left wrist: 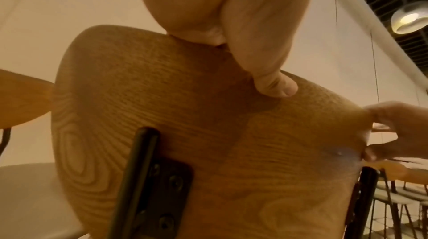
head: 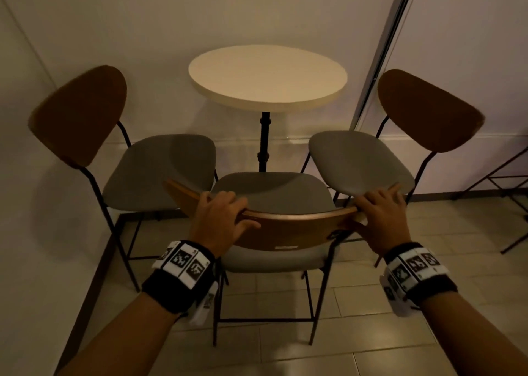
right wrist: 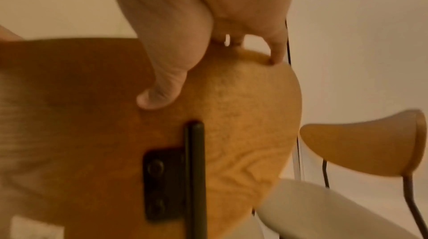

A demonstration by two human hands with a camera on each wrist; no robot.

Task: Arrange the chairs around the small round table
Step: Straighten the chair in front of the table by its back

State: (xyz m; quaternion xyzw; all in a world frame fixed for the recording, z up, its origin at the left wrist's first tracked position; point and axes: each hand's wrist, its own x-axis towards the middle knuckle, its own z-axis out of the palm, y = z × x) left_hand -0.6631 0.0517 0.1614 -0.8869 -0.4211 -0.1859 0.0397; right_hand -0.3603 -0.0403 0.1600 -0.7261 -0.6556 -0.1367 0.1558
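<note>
A small round cream table on a black post stands against the wall. Three chairs with grey seats and wooden backrests face it. The left chair and right chair flank the table. The middle chair is nearest me, its seat under the table's front edge. My left hand grips the left part of its curved backrest, fingers over the top, thumb behind. My right hand grips the backrest's right end the same way.
A white wall runs along the left and behind the table, with a dark skirting board at the floor. A partition edge stands right of the table. Another black metal frame is at far right. Tiled floor lies around me.
</note>
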